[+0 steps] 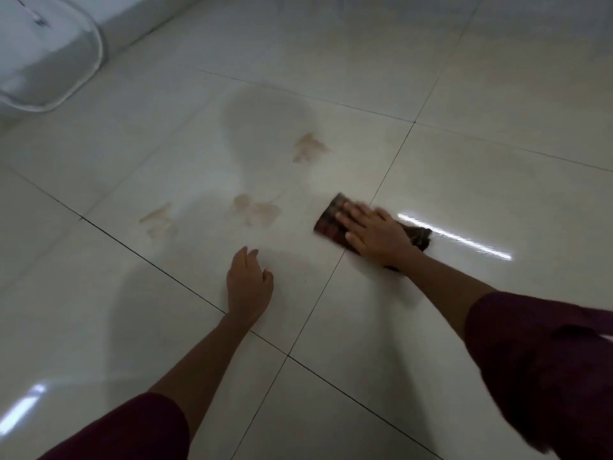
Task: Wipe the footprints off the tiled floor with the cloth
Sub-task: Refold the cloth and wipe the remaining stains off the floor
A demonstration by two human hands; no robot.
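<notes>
A dark patterned cloth (pixel 330 220) lies flat on the glossy cream tiled floor (pixel 464 94), right of centre. My right hand (pixel 374 232) presses down on it with fingers spread, covering its middle. Three brownish muddy footprints mark the tile to the left of the cloth: one (pixel 308 147) farther away, one (pixel 257 210) close to the cloth, and one (pixel 159 219) farthest left. My left hand (pixel 248 282) rests on the floor below the middle print, fingers loosely curled, holding nothing.
A white rounded plastic object (pixel 46 58) stands at the top left beside the wall. Dark grout lines (pixel 391 164) cross the floor. Bright light reflections (pixel 454 235) streak the tile right of the cloth.
</notes>
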